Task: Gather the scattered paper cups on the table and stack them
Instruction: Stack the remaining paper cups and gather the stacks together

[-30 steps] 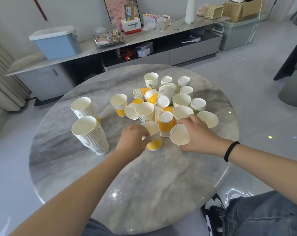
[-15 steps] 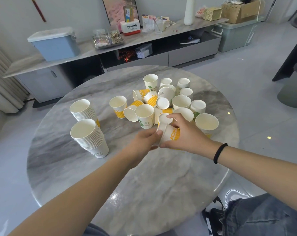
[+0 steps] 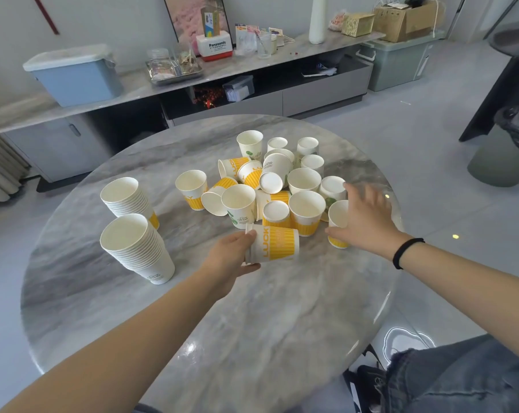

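"LUCK" runs in white letters down the yellow-striped paper cup [image 3: 274,244] lying sideways in the left hand [image 3: 228,257], and "Panasonic" stands on the white-and-red box [image 3: 214,46] on the sideboard [image 3: 252,67] beyond the desk's far edge.

The left hand [image 3: 234,257] now holds the sideways yellow cups [image 3: 273,244] alone; the right hand [image 3: 367,217] has let go and reaches right to an upright cup [image 3: 338,222], apparently closing around it.
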The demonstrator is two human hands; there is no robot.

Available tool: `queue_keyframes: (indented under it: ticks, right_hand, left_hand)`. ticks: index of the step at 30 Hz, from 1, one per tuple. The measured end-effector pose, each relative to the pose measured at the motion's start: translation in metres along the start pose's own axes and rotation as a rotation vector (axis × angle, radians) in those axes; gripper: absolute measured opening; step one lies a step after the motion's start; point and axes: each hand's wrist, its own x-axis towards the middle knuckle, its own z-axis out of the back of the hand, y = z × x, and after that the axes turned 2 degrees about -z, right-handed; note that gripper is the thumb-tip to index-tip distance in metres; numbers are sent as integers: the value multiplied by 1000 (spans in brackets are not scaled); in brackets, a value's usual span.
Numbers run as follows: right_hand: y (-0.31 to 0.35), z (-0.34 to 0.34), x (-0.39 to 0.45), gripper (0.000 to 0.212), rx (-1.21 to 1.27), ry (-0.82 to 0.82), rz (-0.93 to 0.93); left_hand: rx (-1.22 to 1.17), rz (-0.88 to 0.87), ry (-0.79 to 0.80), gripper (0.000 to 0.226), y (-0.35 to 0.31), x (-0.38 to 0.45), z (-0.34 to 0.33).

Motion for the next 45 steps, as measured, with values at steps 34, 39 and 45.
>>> queue_keyframes:
  ticks: [34,39,45]
  right_hand:
    - [45,-18,16,50,-74,-123,182]
    - [30,-34,27,80,118,92,92]
    - [34,-32,30,80,296,-15,94]
  left_hand:
    - [-93,44,-122,31,-12,-1,26]
    - [-101,36,-148,15,-14,1,21]
    - [-63,31,-126,19,-10,2,19]
